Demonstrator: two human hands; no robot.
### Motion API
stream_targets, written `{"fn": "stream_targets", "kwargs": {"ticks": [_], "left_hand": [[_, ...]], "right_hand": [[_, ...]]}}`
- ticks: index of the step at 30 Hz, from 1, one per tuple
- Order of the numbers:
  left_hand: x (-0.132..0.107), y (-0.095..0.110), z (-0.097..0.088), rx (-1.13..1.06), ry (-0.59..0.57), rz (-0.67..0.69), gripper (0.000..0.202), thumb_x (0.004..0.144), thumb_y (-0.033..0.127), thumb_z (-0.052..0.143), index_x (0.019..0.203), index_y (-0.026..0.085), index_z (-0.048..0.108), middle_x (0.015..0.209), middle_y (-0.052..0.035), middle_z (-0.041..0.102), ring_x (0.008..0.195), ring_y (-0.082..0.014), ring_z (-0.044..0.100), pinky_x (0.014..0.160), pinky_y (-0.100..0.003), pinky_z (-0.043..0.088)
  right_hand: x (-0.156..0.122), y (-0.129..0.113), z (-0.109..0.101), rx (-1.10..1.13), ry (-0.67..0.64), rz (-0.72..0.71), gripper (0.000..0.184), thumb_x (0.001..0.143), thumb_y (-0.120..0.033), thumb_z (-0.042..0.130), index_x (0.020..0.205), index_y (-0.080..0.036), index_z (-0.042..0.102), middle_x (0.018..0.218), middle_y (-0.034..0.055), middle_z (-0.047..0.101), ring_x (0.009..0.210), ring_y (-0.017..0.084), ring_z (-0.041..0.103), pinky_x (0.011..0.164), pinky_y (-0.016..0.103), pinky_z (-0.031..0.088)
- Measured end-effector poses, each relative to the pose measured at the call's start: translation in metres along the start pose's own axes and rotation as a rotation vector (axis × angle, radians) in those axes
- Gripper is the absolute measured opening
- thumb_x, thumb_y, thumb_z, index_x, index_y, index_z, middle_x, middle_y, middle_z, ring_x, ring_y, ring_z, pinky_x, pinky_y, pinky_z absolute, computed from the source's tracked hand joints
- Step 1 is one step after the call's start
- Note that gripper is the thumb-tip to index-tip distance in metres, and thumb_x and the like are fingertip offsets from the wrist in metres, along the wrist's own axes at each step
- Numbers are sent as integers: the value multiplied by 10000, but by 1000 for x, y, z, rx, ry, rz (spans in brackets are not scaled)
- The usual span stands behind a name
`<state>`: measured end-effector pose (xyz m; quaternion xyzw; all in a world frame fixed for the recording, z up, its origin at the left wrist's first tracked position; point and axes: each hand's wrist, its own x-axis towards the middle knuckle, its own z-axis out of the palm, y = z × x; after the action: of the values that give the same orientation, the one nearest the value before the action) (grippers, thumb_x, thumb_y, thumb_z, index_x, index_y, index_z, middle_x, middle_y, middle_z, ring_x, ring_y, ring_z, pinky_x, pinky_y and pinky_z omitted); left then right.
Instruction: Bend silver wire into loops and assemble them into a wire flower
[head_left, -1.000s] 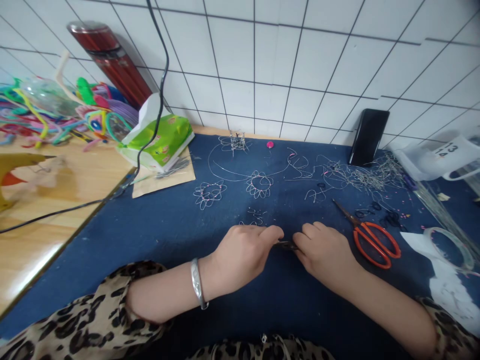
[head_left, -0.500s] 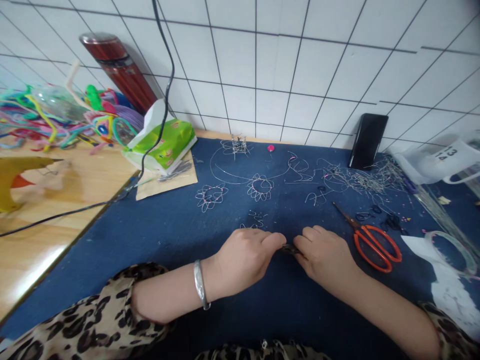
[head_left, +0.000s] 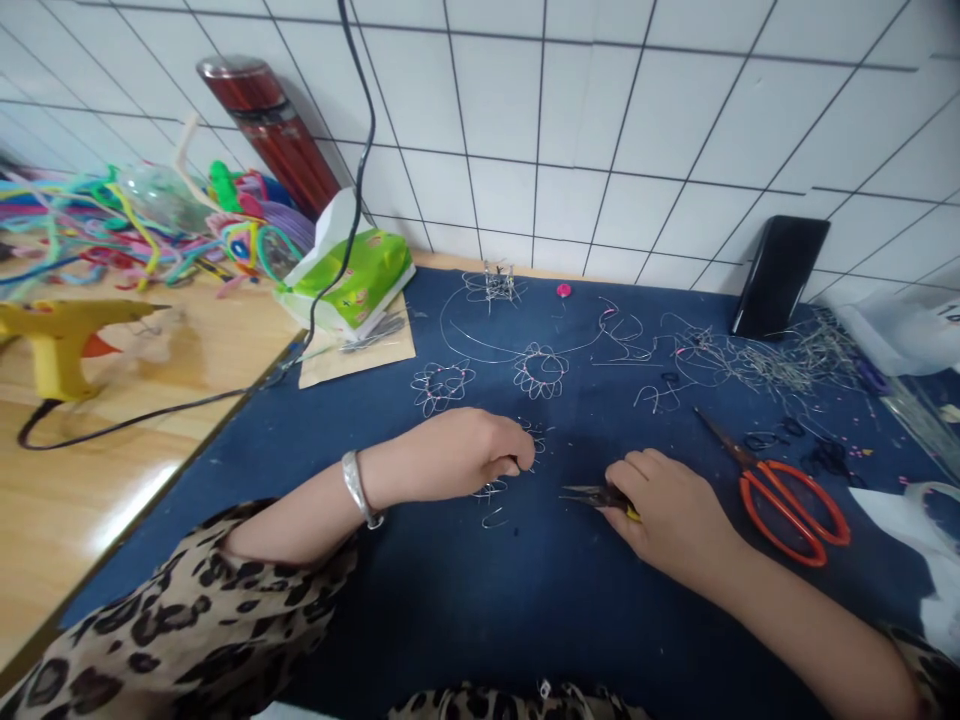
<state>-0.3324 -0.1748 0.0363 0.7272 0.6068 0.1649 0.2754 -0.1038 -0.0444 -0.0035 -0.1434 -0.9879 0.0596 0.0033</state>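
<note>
Pliers with dark jaws and a bit of yellow on the handle are in my right hand, jaws pointing left just above the blue mat. My left hand is closed in a pinch over small bent wire pieces; what its fingertips hold, if anything, is hidden. Beyond the hands lie two flower-shaped wire rings with pink beads, a left ring and a right ring. A small wire frame stands farther back, by a long curved wire.
Orange-handled scissors lie right of my right hand. Behind them are a wire heap and a black phone against the wall. At left are a tissue pack, a red thermos, a yellow glue gun and a hanging cable.
My hands have moved apart. The left has gone left and slightly away from me, over the wire pieces; the pliers now show in my right hand. The view has shifted a little.
</note>
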Motion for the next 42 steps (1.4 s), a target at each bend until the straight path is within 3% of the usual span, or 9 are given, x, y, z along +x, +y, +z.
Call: {"fn": "stream_targets", "kwargs": {"ticks": [3, 10, 16, 23, 31, 35, 42], "left_hand": [[-2, -1, 0, 30, 28, -12, 274, 785, 48, 429, 911, 197, 621, 873, -16, 646, 692, -121, 572, 631, -221, 391], [-2, 1, -1, 72, 20, -43, 152, 768, 79, 485, 749, 192, 584, 621, 30, 585, 545, -101, 506, 547, -215, 329], [-1, -1, 1, 111, 39, -55, 45, 796, 193, 559, 756, 193, 581, 645, 17, 594, 576, -118, 518, 546, -229, 315], [-6, -1, -1, 205, -72, 44, 64, 778, 160, 582, 737, 205, 603, 744, 21, 594, 626, -111, 542, 539, -235, 311], [-5, 4, 4, 280, -117, 69, 107, 748, 87, 560, 704, 183, 574, 743, 12, 578, 629, -114, 526, 523, -233, 312], [-6, 11, -1, 193, -135, 69, 121, 760, 68, 523, 712, 174, 557, 729, 16, 587, 645, -112, 534, 569, -220, 351], [0, 14, -4, -181, -28, -7, 177, 781, 61, 493, 828, 174, 622, 818, 0, 620, 751, -112, 574, 700, -214, 416]], "right_hand": [[0, 0, 0, 1, 1, 2, 110, 799, -292, 534, 768, -194, 496, 754, 12, 518, 739, 162, 452, 639, 283, 333], [0, -1, -2, -1, 23, -13, 92, 782, -267, 544, 758, -191, 497, 742, 13, 522, 728, 159, 449, 631, 276, 327], [0, 1, 0, -7, 21, -19, 106, 790, -289, 536, 762, -193, 498, 745, 14, 523, 736, 162, 451, 633, 278, 320], [1, 0, -1, -6, 3, -15, 101, 791, -285, 530, 767, -192, 498, 751, 16, 521, 739, 164, 446, 634, 277, 315], [0, -1, -2, -6, -27, -1, 104, 802, -296, 512, 777, -197, 493, 767, 14, 520, 749, 169, 443, 648, 283, 318], [0, 0, -2, -9, -32, 2, 104, 799, -298, 512, 781, -197, 495, 769, 17, 521, 753, 171, 444, 648, 283, 315], [0, 1, 1, -7, 4, -23, 106, 802, -294, 508, 778, -191, 515, 762, 20, 521, 748, 169, 436, 654, 287, 310]]}}
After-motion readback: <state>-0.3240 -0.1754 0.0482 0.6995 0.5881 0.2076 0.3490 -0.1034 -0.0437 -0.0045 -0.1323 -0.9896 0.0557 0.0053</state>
